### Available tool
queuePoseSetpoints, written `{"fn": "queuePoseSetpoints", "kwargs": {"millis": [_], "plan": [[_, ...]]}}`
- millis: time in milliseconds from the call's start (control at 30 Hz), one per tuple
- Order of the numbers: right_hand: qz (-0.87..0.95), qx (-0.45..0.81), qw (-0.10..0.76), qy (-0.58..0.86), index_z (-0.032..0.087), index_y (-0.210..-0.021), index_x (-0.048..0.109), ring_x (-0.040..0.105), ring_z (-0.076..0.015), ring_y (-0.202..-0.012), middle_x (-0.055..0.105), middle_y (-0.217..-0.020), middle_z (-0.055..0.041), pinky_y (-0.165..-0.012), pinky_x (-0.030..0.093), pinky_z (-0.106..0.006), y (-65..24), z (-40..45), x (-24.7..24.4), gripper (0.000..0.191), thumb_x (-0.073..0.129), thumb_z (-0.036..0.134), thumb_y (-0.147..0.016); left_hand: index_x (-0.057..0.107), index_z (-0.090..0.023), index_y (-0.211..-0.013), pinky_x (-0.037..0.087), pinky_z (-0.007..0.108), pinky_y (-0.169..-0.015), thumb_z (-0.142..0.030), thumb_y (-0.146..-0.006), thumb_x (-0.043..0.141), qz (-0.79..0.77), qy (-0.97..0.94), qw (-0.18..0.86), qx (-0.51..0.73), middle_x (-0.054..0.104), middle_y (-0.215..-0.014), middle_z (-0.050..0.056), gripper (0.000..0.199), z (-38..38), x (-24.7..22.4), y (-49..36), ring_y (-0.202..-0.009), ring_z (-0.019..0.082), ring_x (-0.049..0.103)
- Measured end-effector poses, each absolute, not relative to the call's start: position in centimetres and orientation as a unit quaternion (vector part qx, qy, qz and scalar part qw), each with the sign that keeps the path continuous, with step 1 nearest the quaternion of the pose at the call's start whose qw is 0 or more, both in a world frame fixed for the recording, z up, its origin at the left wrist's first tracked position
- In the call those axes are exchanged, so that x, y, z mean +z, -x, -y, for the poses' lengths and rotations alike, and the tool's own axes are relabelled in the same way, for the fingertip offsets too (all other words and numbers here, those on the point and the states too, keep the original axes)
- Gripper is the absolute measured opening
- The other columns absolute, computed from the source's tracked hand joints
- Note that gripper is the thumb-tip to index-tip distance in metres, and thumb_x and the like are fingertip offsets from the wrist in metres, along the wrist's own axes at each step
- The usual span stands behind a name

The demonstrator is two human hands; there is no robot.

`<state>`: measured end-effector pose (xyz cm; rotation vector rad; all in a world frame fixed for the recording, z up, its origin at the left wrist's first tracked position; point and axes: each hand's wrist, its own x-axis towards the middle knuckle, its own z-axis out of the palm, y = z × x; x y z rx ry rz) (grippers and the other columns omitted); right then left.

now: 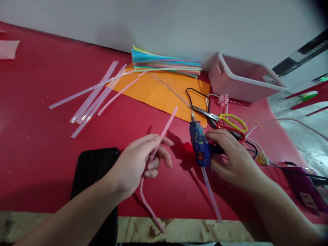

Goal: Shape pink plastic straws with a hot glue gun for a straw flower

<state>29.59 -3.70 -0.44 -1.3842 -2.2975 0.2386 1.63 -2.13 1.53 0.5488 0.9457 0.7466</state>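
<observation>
Between the thumb and fingers of my left hand (143,160) is a pink fuzzy stem (167,124); its upper part points up and right, and its bent tail hangs down toward the table's front edge. My right hand (229,159) is closed around the handle of a blue glue gun (200,145). The gun's metal nozzle points away from me, and a clear glue stick (211,194) sticks out of its back end. A gap separates the nozzle from the pink stem. Some fingers of my right hand are hidden behind the gun and handle.
Several glue sticks (88,89) lie at the left on the red table (46,143). Coloured fuzzy stems (166,63) rest on orange paper (143,89). A black phone (94,171) is beside my left forearm. Scissors (233,123), cables, a pink flower (223,100) and a bin (246,80) are right.
</observation>
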Motion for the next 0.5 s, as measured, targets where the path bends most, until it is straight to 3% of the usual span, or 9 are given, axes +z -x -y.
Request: {"fn": "queuePoseSetpoints", "kwargs": {"millis": [100, 267, 400, 500], "plan": [[0.797, 0.130, 0.300, 0.507, 0.026, -0.126, 0.059, 0.069, -0.0338, -0.110, 0.065, -0.124, -0.0159, -0.093, 0.060, -0.050, -29.3, 3.8, -0.2, 0.045, 0.067, 0.018, -0.083, 0.066, -0.016, -0.092, 0.031, 0.013, -0.041, -0.021, -0.102, 0.050, -0.437, -0.274, 0.790, 0.332, 0.070, -0.062, 0.003, 0.020, 2.2, 1.6, -1.7, -0.049, 0.008, 0.038], [0.798, 0.183, 0.342, 0.461, 0.035, -0.113, 0.062, 0.070, -0.0312, -0.094, 0.069, -0.108, -0.0105, -0.078, 0.062, -0.047, -28.7, 4.5, 0.7, 0.037, 0.073, 0.019, -0.082, 0.063, -0.018, -0.092, 0.035, 0.019, -0.045, -0.027, -0.102, 0.053, -0.458, -0.361, 0.755, 0.299, 0.076, -0.073, 0.004, 0.016, 2.4, 1.5, -2.0, -0.053, 0.010, 0.044], [0.828, 0.179, 0.329, 0.418, 0.031, -0.111, 0.063, 0.072, -0.0295, -0.084, 0.072, -0.098, -0.0102, -0.073, 0.063, -0.044, -28.2, 4.5, 0.7, 0.034, 0.074, 0.027, -0.080, 0.063, -0.020, -0.094, 0.036, 0.023, -0.053, -0.029, -0.100, 0.057, -0.486, -0.444, 0.690, 0.300, 0.077, -0.079, 0.002, 0.012, 2.9, 1.4, -2.0, -0.064, 0.012, 0.056], [0.828, 0.168, 0.350, 0.404, 0.028, -0.106, 0.065, 0.073, -0.0256, -0.075, 0.074, -0.089, -0.0080, -0.067, 0.062, -0.038, -27.8, 4.4, 0.7, 0.028, 0.073, 0.029, -0.080, 0.061, -0.021, -0.091, 0.036, 0.024, -0.056, -0.028, -0.099, 0.058, -0.479, -0.461, 0.687, 0.293, 0.074, -0.075, -0.001, 0.011, 3.1, 1.4, -1.9, -0.062, 0.011, 0.054]]}}
